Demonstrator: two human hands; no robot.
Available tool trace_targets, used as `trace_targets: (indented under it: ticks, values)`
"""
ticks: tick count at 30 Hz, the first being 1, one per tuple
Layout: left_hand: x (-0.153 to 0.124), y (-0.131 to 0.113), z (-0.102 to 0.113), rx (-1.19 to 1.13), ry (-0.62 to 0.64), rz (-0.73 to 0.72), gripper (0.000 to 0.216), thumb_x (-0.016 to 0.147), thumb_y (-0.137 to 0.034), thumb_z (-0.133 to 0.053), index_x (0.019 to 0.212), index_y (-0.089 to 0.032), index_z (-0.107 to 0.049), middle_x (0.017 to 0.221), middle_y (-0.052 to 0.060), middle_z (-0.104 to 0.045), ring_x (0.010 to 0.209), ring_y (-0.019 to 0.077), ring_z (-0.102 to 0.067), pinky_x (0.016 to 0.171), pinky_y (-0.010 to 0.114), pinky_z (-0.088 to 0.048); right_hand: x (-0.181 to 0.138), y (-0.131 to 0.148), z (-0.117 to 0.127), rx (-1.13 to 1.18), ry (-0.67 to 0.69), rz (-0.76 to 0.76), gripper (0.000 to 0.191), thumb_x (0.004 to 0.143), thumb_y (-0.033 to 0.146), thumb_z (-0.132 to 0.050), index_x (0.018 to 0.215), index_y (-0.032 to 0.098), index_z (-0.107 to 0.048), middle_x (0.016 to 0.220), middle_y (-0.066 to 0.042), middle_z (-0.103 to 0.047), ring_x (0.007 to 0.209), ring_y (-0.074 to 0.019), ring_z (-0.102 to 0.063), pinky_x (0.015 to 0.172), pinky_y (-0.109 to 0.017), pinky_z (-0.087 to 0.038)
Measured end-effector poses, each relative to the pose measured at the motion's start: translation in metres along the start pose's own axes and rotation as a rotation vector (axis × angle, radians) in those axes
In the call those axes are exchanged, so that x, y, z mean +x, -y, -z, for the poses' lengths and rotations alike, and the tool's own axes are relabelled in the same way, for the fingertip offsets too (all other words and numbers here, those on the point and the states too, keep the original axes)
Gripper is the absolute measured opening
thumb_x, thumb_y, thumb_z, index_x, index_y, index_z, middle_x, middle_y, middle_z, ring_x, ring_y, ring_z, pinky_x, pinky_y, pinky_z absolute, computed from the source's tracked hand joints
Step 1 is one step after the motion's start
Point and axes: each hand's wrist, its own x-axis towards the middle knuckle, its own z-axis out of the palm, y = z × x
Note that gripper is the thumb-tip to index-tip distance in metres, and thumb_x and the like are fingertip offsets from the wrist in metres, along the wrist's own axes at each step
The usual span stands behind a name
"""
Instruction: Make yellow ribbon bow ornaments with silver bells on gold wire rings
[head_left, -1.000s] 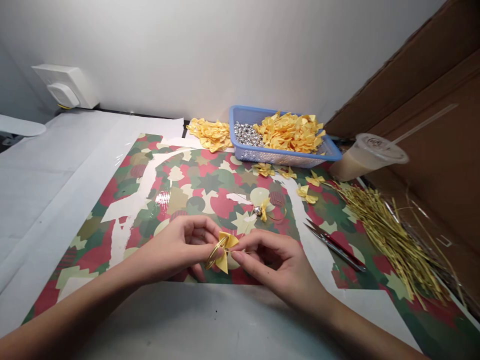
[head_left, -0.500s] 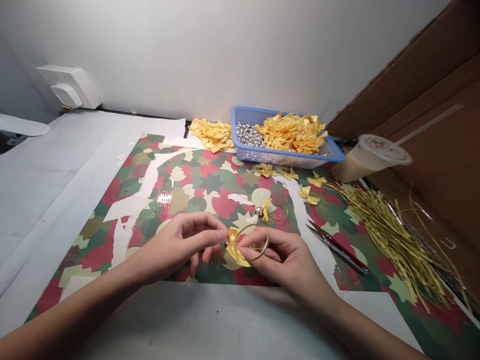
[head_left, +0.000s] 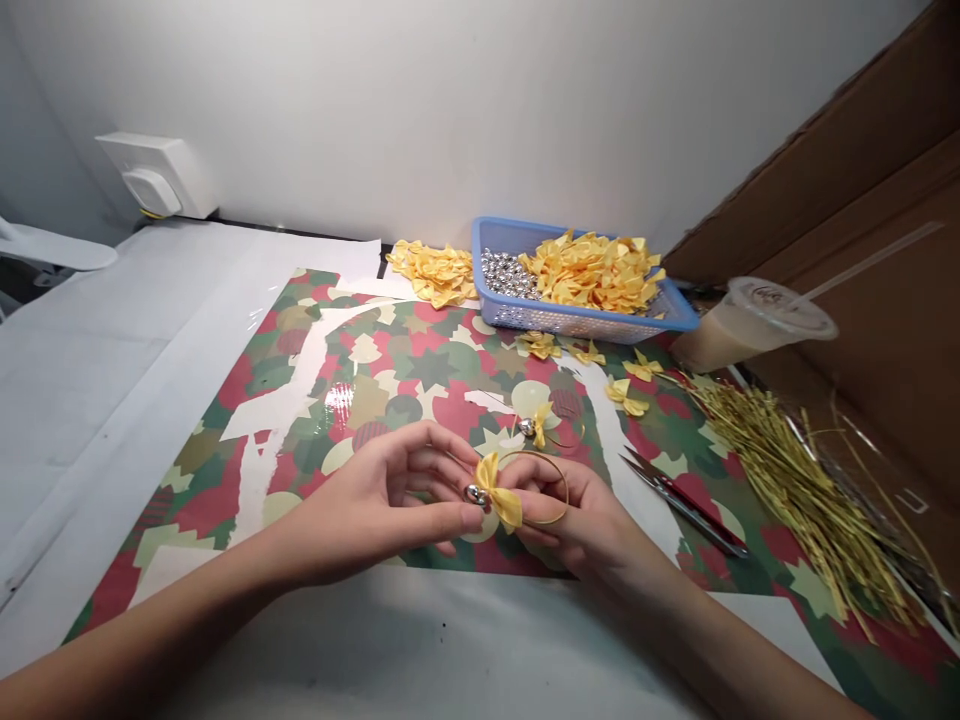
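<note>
Above the white-topped desk [head_left: 375, 645], in front of the blue plastic basket [head_left: 562, 318], right fingers [head_left: 546, 510] pinch a yellow fabric bow [head_left: 501, 492] while left fingers [head_left: 442, 522] surround its round silver bell [head_left: 475, 495] (grip unclear), seemingly adjusting, next needing steadiness.

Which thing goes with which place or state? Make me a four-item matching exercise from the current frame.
1. Basket
2. Scissors
3. Cup
4. Held bow

A. Has a straw and stands beside brown cardboard
B. Between the left hand and right hand
C. Contains silver beads and yellow bows
D. Partly red, lying on the patterned sheet

Pairs: 1-C, 2-D, 3-A, 4-B
</note>
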Motion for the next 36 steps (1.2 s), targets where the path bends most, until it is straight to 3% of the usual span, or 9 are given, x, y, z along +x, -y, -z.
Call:
trace_targets:
  ticks: [8,14,22,31,36]
  values:
    - [-0.001,-0.001,0.001,-0.054,-0.017,0.009,0.026,0.082,-0.035,-0.066,0.095,-0.019,-0.049,0.078,0.000,-0.064,0.072,0.0150,-0.066,0.053,0.021,-0.054,0.004,-0.005,0.002,-0.009,0.060,0.045,0.031,0.067,0.046,-0.078,0.071,0.018,-0.063,0.056,0.006,-0.042,0.047,-0.0054,-0.023,0.046,-0.023,-0.018]
    - [-0.003,-0.002,0.001,-0.052,0.022,0.029,0.024,0.083,-0.036,-0.065,0.091,-0.019,-0.050,0.076,0.001,-0.065,0.067,0.0138,-0.067,0.053,0.021,-0.055,0.003,-0.006,0.003,-0.007,0.060,0.071,0.028,0.070,0.045,-0.077,0.072,0.020,-0.066,0.059,0.005,-0.047,0.046,-0.0051,-0.024,0.043,-0.022,-0.020]
    - [-0.002,-0.002,0.000,-0.063,0.037,0.034,0.020,0.083,-0.031,-0.065,0.087,-0.018,-0.051,0.074,0.001,-0.064,0.068,0.0129,-0.065,0.053,0.020,-0.055,0.001,-0.008,0.004,-0.070,0.043,0.102,0.029,0.073,0.047,-0.074,0.073,0.020,-0.064,0.055,0.007,-0.037,0.044,-0.0044,-0.017,0.039,-0.021,-0.014]
    - [-0.003,-0.002,-0.001,-0.016,0.001,-0.018,0.019,0.081,-0.028,-0.067,0.085,-0.017,-0.052,0.078,0.001,-0.062,0.074,0.0134,-0.063,0.052,0.019,-0.055,0.004,-0.010,0.005,-0.064,0.049,0.147,0.026,0.075,0.044,-0.073,0.074,0.019,-0.066,0.055,0.007,-0.038,0.043,-0.0036,-0.020,0.038,-0.019,-0.019]
    - [-0.002,0.001,0.001,-0.076,0.067,0.046,0.018,0.084,-0.031,-0.063,0.089,-0.019,-0.050,0.080,0.001,-0.064,0.074,0.0153,-0.066,0.053,0.022,-0.056,0.002,-0.009,0.002,-0.196,-0.046,0.251,0.024,0.071,0.041,-0.075,0.070,0.019,-0.067,0.054,0.006,-0.045,0.042,-0.0042,-0.026,0.038,-0.020,-0.021]
